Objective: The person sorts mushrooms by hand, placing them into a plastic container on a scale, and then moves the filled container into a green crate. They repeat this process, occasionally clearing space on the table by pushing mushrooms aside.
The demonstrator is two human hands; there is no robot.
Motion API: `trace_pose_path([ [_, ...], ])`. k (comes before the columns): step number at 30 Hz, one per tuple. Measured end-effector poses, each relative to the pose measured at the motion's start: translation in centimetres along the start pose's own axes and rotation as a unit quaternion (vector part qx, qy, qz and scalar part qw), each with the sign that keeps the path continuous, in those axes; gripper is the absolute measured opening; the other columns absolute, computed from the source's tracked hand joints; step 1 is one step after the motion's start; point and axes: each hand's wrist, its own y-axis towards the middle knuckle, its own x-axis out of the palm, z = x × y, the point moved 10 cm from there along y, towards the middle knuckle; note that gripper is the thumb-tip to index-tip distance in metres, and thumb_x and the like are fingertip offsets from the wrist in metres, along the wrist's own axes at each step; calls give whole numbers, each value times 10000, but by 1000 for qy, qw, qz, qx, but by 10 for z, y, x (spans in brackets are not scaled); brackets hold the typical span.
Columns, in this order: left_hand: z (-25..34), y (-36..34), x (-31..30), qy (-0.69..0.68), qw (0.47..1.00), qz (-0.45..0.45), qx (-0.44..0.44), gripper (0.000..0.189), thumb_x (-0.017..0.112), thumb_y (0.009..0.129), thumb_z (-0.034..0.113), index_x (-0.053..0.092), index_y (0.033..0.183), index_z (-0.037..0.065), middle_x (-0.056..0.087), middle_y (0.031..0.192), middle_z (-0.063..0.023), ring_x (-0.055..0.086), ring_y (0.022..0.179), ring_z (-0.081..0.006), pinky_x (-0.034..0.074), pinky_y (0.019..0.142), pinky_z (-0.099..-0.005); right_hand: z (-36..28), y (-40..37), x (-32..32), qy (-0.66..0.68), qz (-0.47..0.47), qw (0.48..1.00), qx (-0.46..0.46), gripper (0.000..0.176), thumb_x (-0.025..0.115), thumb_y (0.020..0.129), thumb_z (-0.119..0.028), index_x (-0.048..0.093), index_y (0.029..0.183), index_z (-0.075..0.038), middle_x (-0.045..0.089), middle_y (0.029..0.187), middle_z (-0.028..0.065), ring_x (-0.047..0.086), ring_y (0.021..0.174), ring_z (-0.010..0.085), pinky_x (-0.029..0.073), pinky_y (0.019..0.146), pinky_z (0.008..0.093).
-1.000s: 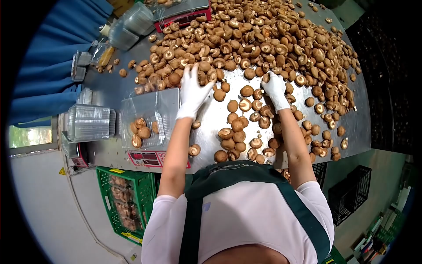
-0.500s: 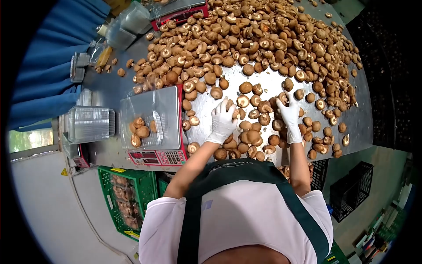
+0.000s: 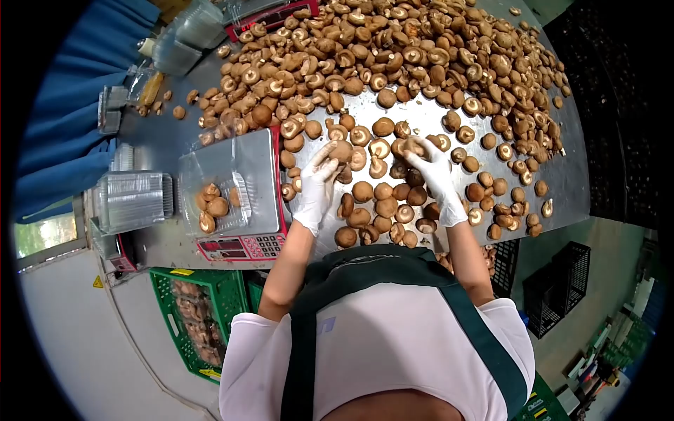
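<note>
My left hand (image 3: 316, 186), in a white glove, has its fingers closed on a brown shiitake mushroom (image 3: 340, 151) just right of the scale. To the right, my gloved right hand (image 3: 439, 181) grips another shiitake mushroom (image 3: 414, 146) between thumb and fingers. Loose mushrooms (image 3: 385, 206) lie on the metal table between and below the hands, some cap up and some gill side up. On the red-edged scale (image 3: 261, 182), left of my left hand, rests a clear plastic tray (image 3: 235, 219) with several mushrooms inside.
A large heap of mushrooms (image 3: 393, 52) covers the back of the metal table (image 3: 562, 189). Stacked clear trays (image 3: 133, 200) stand at the left edge. Below are a green crate (image 3: 168, 302) with packed mushrooms and black crates (image 3: 558, 288). A second scale (image 3: 270, 17) sits at the back.
My left hand has moved left and now holds a mushroom up at its fingertips. My right hand has moved left, toward the middle, with a mushroom. The whole view has shifted slightly.
</note>
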Motion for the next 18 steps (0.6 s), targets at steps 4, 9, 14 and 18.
trace_pose_path([
  [4,-6,-11,-2,-68,997,-3,-35,413,505,885,35,410,1285,9,531,1181,-127,531,1083,-225,443,929,-369,-9,-4,42,88,-79,993,-1,434,653,814,-130,518,1209,-13,611,1038,58,583,900,108,477,804,235],
  [9,-23,-12,-1,-237,968,-26,-74,454,491,911,153,344,1334,76,484,1237,-144,475,1153,-263,408,962,-430,-22,-9,74,98,-132,986,-1,467,645,813,-118,497,1252,-60,594,1068,54,588,922,117,485,819,251],
  [14,-41,-16,7,-296,937,-9,-184,560,381,912,484,418,1264,50,499,1207,-146,481,1133,-297,430,909,-421,-82,-40,115,-150,-184,937,-256,499,702,738,-162,523,1198,-90,604,1059,149,607,939,239,483,834,317],
  [18,-61,-29,-22,-318,908,137,-235,427,506,873,465,539,1069,87,600,1025,-79,572,886,-211,481,681,-327,-86,-5,121,-199,-124,938,-255,401,683,756,-200,576,1122,-79,620,1023,149,610,936,273,486,823,344],
])
